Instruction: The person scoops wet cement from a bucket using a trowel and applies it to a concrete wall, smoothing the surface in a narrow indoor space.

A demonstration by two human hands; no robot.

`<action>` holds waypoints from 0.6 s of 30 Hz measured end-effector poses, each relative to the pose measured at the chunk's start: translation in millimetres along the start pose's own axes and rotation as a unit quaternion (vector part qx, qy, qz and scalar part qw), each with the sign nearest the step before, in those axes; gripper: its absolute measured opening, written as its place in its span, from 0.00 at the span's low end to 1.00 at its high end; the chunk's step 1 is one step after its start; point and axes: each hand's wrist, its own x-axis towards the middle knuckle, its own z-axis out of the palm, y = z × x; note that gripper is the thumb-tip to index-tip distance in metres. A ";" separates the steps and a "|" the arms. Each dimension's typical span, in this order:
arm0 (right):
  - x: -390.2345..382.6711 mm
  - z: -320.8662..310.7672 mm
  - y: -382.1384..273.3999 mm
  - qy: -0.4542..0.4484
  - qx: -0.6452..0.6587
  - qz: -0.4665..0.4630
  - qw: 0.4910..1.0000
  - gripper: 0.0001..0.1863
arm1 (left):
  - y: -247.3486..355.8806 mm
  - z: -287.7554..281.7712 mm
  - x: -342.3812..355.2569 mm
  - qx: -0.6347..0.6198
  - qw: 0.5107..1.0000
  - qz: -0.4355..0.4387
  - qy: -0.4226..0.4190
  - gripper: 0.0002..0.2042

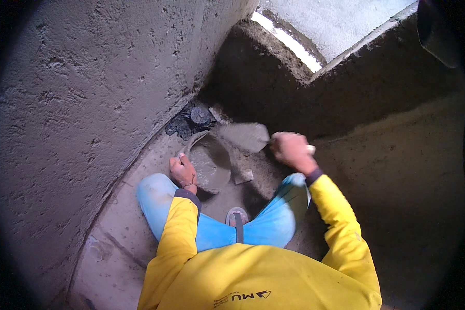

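Note:
A round grey bowl-shaped pan (212, 164) with wet mortar inside sits tilted between my knees. My left hand (183, 171) is closed on its left rim. To the right of the pan my right hand (293, 150) is wrapped round the handle of a trowel (244, 136). The trowel's flat blade points left, over the pan's far right edge, and is a little blurred. Grey mortar coats the blade. Just behind the pan lie dark crumpled scraps (192, 121), whose kind I cannot make out.
A rough plastered wall (98, 82) rises close on my left. Ahead and right stands a dark wall (274, 88) with a bright opening at the top. A small pale chip (244, 177) lies right of the pan. My sandalled foot (236, 216) is on the dusty floor (120, 227).

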 end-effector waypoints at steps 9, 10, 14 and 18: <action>6.8 180.8 -96.9 -0.103 -0.041 -0.186 0.976 0.09 | 3.9 -17.6 -8.0 -0.018 0.999 0.018 -0.047 0.22; 5.5 181.6 -101.8 -0.154 -0.027 -0.174 0.972 0.10 | 0.0 -21.3 -7.9 -0.022 0.999 0.011 -0.044 0.22; -12.4 185.6 -87.4 -0.181 0.052 -0.138 0.972 0.11 | -2.6 -17.9 -5.6 -0.003 0.999 -0.007 -0.035 0.23; -23.4 149.1 -63.2 -0.121 0.153 -0.108 0.975 0.13 | -11.9 -11.0 1.5 0.029 0.999 -0.036 -0.004 0.25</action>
